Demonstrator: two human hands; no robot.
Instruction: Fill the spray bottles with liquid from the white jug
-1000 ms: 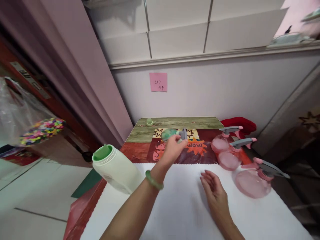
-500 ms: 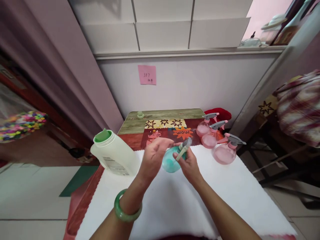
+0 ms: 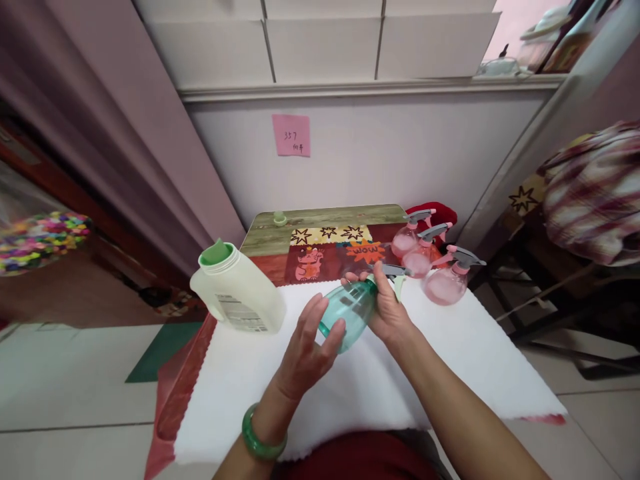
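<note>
A teal see-through spray bottle (image 3: 347, 313) is held tilted above the white cloth (image 3: 475, 353), its base toward the lower left. My right hand (image 3: 390, 310) wraps round its neck, just below the grey and pale green trigger head (image 3: 398, 273). With thumb and fingers, my left hand (image 3: 307, 350) grips the base end; a green bangle is on that wrist. Left of the hands stands a pale green jug (image 3: 255, 300) with an uncapped mouth and a green piece inside it. Three pink spray bottles with grey heads, the nearest one (image 3: 445, 287) included, stand to the right.
The table (image 3: 263, 235) has a patterned cover and touches the wall at the back. A small green cap (image 3: 279, 219) lies at its far left. A red object (image 3: 435, 212) is behind the pink bottles, and a plaid cloth (image 3: 595, 193) hangs at right.
The spray bottle has turned from roughly upright to tilted, its head now pointing right. My left hand has moved down to its base, and my right hand has shifted to its neck.
</note>
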